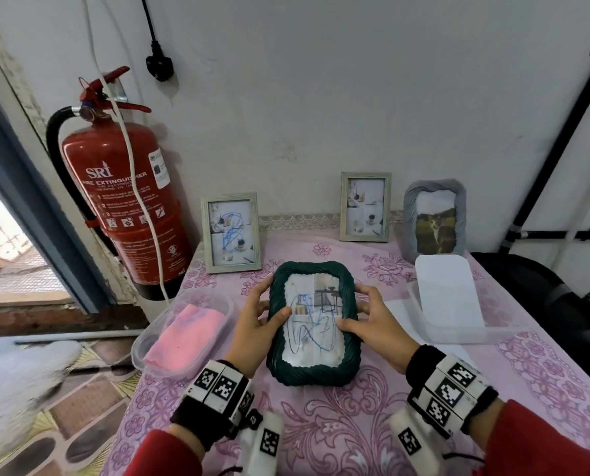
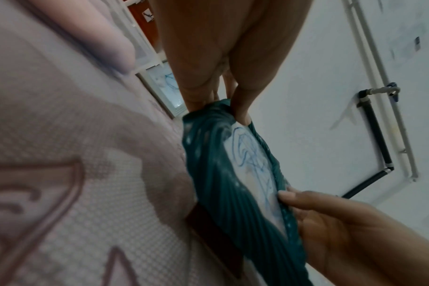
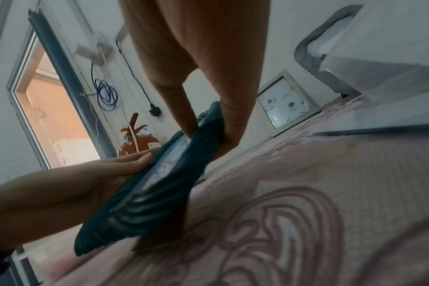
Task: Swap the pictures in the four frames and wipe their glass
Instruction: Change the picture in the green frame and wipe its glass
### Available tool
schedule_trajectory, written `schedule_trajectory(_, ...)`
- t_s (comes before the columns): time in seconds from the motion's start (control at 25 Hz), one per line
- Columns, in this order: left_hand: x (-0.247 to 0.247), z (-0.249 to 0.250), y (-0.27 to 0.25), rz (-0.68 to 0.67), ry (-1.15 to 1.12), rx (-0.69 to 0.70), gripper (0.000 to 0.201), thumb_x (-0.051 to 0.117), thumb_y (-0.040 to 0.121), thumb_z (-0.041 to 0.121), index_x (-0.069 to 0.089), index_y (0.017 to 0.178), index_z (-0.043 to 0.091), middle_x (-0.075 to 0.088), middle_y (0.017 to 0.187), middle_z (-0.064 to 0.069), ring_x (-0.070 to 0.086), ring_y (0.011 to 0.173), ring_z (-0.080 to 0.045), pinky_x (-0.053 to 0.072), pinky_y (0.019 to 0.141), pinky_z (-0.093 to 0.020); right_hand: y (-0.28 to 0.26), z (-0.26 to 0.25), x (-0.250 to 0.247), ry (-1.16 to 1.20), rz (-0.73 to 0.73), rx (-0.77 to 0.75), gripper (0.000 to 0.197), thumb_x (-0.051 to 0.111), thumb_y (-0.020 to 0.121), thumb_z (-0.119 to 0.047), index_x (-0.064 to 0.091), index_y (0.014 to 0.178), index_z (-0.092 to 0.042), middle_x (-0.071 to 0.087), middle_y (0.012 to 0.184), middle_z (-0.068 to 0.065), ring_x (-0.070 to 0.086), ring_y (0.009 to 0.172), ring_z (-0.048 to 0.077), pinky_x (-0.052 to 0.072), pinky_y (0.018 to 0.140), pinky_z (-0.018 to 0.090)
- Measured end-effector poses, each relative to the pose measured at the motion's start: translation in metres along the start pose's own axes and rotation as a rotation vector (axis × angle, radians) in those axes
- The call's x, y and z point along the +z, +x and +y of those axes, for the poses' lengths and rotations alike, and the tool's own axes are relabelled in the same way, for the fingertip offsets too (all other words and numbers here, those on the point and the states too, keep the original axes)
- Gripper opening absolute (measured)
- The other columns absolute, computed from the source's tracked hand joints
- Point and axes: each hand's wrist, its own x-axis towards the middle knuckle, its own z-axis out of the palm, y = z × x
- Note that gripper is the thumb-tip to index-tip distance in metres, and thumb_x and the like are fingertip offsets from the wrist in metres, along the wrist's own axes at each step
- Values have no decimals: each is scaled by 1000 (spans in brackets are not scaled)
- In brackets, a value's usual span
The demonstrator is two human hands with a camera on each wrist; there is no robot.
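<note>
A dark green ribbed frame (image 1: 312, 371) (image 2: 216, 174) (image 3: 145, 197) with blue scribbles on its glass is tilted above the pink tablecloth (image 1: 338, 434), its near end low. My left hand (image 1: 256, 322) (image 2: 223, 92) grips its left edge, thumb on the glass. My right hand (image 1: 372, 319) (image 3: 208, 120) grips the right edge the same way. Three more frames stand at the back: a pale one with blue scribbles (image 1: 230, 232), a clean pale one (image 1: 365, 206) (image 3: 285, 102), and a grey ribbed one (image 1: 434, 221).
A clear tub with a pink cloth (image 1: 183, 333) sits at the table's left edge. A clear tub with white sheets (image 1: 448, 297) sits to the right. A red fire extinguisher (image 1: 125, 204) hangs on the wall at the left.
</note>
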Motion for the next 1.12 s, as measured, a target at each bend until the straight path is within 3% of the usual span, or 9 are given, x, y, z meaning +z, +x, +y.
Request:
schedule_trajectory(0.12, -2, -8, 7, -19, 76, -61, 61, 62, 87, 6, 35, 140, 22, 56, 116, -19, 60, 102, -32, 54, 84, -34, 7, 5, -5, -188, 1, 1, 66, 72, 80, -12, 34, 134, -16, 53, 93, -2, 54, 83, 12, 46, 72, 21)
schedule_trajectory(0.24, -4, -12, 12, -51, 214, -69, 67, 65, 84, 4, 33, 142, 16, 51, 118, -9, 54, 98, -21, 50, 83, -29, 12, 7, -7, -340, -9, -26, 68, 76, 76, -14, 40, 133, -11, 50, 83, -8, 50, 75, 8, 43, 74, 21)
schedule_trajectory(0.4, -4, -15, 15, -60, 371, -76, 66, 65, 84, 3, 35, 141, 10, 37, 136, -13, 42, 123, -20, 37, 109, -36, 17, 7, -8, -401, -66, -36, 62, 76, 76, -12, 47, 130, -6, 55, 91, -10, 49, 73, 3, 43, 64, 8)
schedule_trajectory(0.48, -4, -16, 16, -94, 471, -70, 64, 66, 83, 4, 39, 140, 11, 29, 142, -11, 31, 135, -21, 26, 115, -31, 19, 10, -10, -430, -77, -10, 60, 77, 75, -14, 50, 128, -4, 57, 95, -6, 50, 79, 8, 46, 72, 18)
schedule_trajectory(0.56, -3, -14, 15, -115, 528, -50, 58, 67, 82, 6, 45, 136, 13, 26, 145, -8, 26, 138, -19, 23, 113, -26, 21, 12, -10, -444, -72, 41, 60, 77, 75, -16, 51, 127, -3, 50, 85, -9, 50, 83, 12, 48, 77, 28)
schedule_trajectory(0.8, -26, 16, 12, -8, 498, 71, 40, 62, 87, 12, 55, 126, 20, 55, 126, 3, 50, 116, -13, 38, 96, -24, 24, 17, -12, -483, -76, 84, 74, 79, 73, -23, 41, 135, -10, 46, 81, -6, 50, 87, 15, 43, 78, 26)
schedule_trajectory(0.96, -75, 37, 11, 95, 679, 172, 30, 60, 88, 8, 63, 116, 19, 65, 110, 1, 58, 101, -12, 42, 93, -23, 24, 17, -14, -495, -87, 70, 75, 78, 74, -23, 39, 137, -12, 47, 80, -6, 52, 86, 16, 46, 81, 27)
schedule_trajectory(1.04, -103, 39, 12, 30, 859, 96, 29, 60, 87, 7, 65, 114, 18, 66, 112, -3, 58, 100, -14, 41, 92, -23, 23, 17, -14, -511, -94, 63, 75, 78, 75, -26, 39, 137, -12, 48, 80, -6, 52, 86, 15, 45, 80, 26)
schedule_trajectory(1.12, -124, 34, 11, -146, 1086, -85, 36, 62, 87, 10, 61, 122, 19, 59, 125, -4, 55, 110, -17, 40, 97, -25, 23, 17, -14, -519, -97, 63, 74, 78, 75, -27, 40, 137, -14, 49, 80, -5, 53, 86, 16, 45, 81, 27)
